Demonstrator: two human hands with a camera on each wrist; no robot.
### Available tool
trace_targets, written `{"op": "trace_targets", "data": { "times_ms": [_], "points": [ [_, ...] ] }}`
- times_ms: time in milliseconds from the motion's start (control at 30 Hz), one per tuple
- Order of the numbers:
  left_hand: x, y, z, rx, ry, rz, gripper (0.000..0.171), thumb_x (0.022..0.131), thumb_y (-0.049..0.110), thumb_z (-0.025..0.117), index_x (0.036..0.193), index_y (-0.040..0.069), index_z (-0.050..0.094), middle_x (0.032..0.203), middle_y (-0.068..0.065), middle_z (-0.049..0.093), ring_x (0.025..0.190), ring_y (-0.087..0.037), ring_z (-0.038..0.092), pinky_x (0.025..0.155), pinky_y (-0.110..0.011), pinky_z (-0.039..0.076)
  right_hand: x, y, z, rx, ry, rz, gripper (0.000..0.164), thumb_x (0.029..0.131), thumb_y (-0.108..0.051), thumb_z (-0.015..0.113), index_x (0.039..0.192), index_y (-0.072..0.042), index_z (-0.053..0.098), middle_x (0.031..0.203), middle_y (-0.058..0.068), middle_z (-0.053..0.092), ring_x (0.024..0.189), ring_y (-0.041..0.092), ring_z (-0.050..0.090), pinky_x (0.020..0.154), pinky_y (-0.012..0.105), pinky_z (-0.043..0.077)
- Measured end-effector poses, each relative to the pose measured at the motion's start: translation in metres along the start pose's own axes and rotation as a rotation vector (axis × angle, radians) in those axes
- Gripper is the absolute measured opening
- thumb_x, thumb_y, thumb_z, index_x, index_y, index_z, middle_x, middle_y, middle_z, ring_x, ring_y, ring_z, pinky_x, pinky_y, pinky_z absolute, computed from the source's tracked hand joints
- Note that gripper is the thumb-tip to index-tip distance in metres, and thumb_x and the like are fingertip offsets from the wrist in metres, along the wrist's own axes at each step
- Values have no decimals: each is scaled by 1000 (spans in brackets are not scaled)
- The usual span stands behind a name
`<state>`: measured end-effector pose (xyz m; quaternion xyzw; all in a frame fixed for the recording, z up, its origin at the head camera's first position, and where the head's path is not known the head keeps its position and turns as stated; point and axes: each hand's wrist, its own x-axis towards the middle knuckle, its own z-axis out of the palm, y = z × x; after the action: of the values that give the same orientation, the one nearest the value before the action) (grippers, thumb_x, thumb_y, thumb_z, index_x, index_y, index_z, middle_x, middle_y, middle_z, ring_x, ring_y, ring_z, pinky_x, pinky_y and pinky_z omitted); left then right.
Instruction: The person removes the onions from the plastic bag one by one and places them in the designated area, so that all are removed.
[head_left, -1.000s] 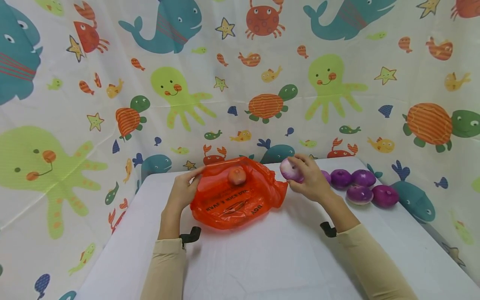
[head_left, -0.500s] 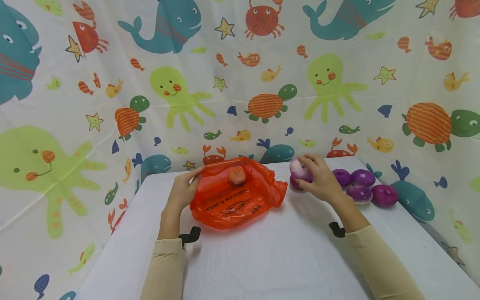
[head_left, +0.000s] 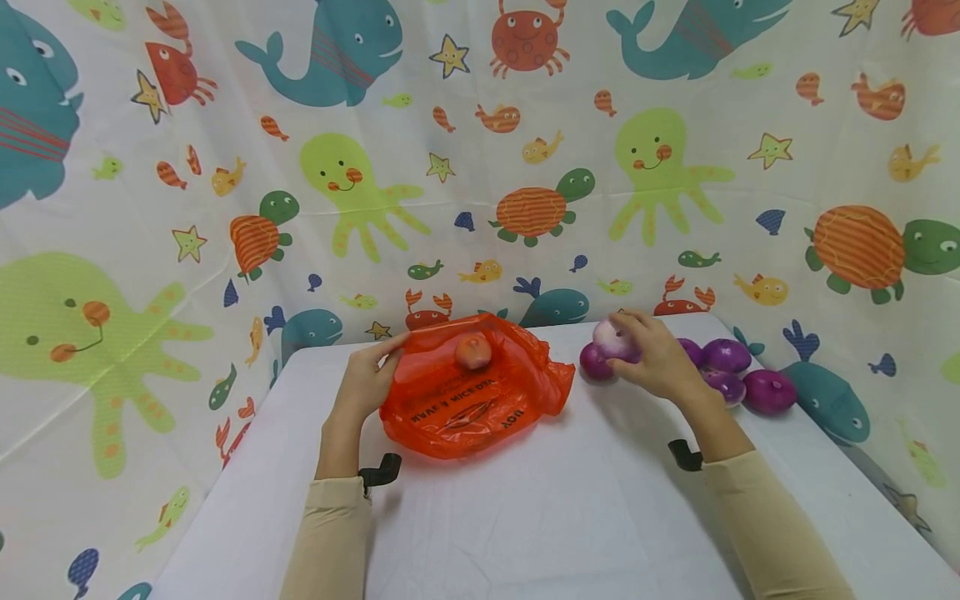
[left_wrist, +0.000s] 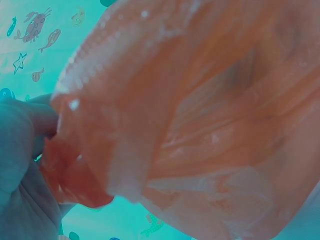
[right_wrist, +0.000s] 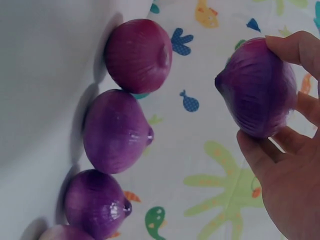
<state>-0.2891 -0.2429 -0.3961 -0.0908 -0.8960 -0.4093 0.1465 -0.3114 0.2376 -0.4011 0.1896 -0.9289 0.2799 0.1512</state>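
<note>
My left hand (head_left: pixel 365 382) grips the left edge of a red plastic bag (head_left: pixel 442 392) with dark lettering. In the left wrist view the bag (left_wrist: pixel 210 120) fills most of the frame, its edge bunched at the fingers. A round, pale orange-looking thing (head_left: pixel 473 351) shows at the bag's upper middle; its kind is unclear. On the right, my right hand (head_left: pixel 654 357) holds a purple-and-white onion (head_left: pixel 609 339) between thumb and fingers. The right wrist view shows this onion (right_wrist: pixel 260 87) with its pointed tip facing away from the palm. Another purple onion (head_left: pixel 596 362) sits just left of it.
Several purple onions (head_left: pixel 770 392) are grouped at the table's right side, partly behind the right hand. In the right wrist view, onions (right_wrist: pixel 117 131) stand in a row. A curtain (head_left: pixel 480 283) with sea animals hangs behind the white table (head_left: pixel 510 517).
My right hand has moved right with its onion, away from the bag. The onion on the table, hidden at first, has come into view. My left hand and the bag stay put.
</note>
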Motion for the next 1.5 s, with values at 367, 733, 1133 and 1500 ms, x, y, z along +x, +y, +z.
{"op": "trace_targets", "data": {
  "times_ms": [367, 733, 1133, 1500],
  "points": [
    [0, -1, 0, -4, -12, -2, 40, 109, 20, 55, 148, 22, 60, 142, -13, 66, 128, -37, 64, 101, -53, 57, -2, 8, -14, -6, -82, 25, 77, 86, -19, 84, 154, -12, 49, 150, 16, 48, 136, 44, 47, 107, 70, 46],
    [0, 0, 0, -11, -19, -13, 41, 109, 20, 54, 149, 24, 60, 143, -12, 66, 127, -36, 65, 100, -52, 58, -7, 16, -27, 62, -200, 173, 75, 90, -21, 82, 156, -14, 46, 159, 20, 40, 144, 47, 38, 114, 72, 38],
    [-2, 1, 1, -19, -21, -27, 41, 109, 22, 54, 149, 26, 59, 144, -11, 65, 125, -35, 66, 98, -51, 59, -14, 24, -38, 20, -247, 82, 70, 84, -18, 86, 146, -5, 57, 143, 24, 54, 133, 45, 49, 111, 69, 42],
    [-1, 2, 1, -31, -23, -26, 41, 109, 22, 55, 150, 24, 59, 143, -11, 66, 125, -35, 66, 98, -52, 59, -18, 31, -40, 17, -345, 130, 68, 79, -17, 88, 141, -6, 63, 135, 24, 53, 121, 41, 53, 101, 64, 51]
  ]
}}
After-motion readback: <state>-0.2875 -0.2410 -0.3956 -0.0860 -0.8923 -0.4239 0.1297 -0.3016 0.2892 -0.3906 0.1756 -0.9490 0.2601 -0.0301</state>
